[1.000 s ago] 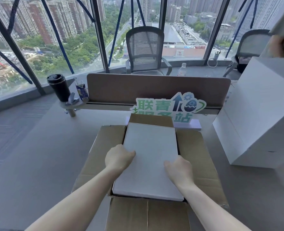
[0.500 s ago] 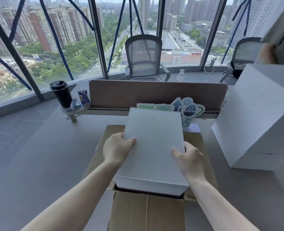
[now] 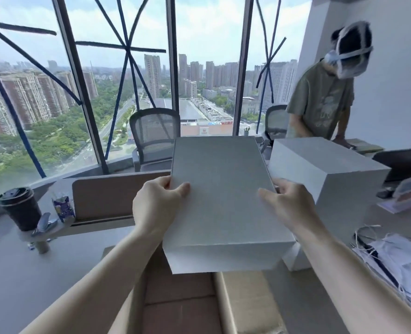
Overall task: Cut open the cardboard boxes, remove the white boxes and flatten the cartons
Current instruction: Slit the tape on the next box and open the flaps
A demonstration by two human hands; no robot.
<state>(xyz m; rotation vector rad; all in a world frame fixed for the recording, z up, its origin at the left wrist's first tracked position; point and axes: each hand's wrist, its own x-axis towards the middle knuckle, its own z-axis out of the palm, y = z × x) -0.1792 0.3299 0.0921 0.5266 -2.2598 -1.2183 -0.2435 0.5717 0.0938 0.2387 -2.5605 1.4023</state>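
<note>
Working at a grey desk point(image 3: 43, 273) beside tall taped windows point(image 3: 117, 75), we shared the room with another person point(image 3: 322, 109) behind a stack of white boxes point(image 3: 324, 174). Our left hand point(image 3: 157, 208) and right hand point(image 3: 288, 206) gripped the sides of a white box point(image 3: 223, 201), thumbs on top. Half a second earlier it sat partly in the open cardboard carton point(image 3: 182, 307); now we held it clear above, raised toward the stack.

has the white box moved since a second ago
Yes: the white box has risen out of the cardboard carton, gripped by left hand and right hand.
</note>
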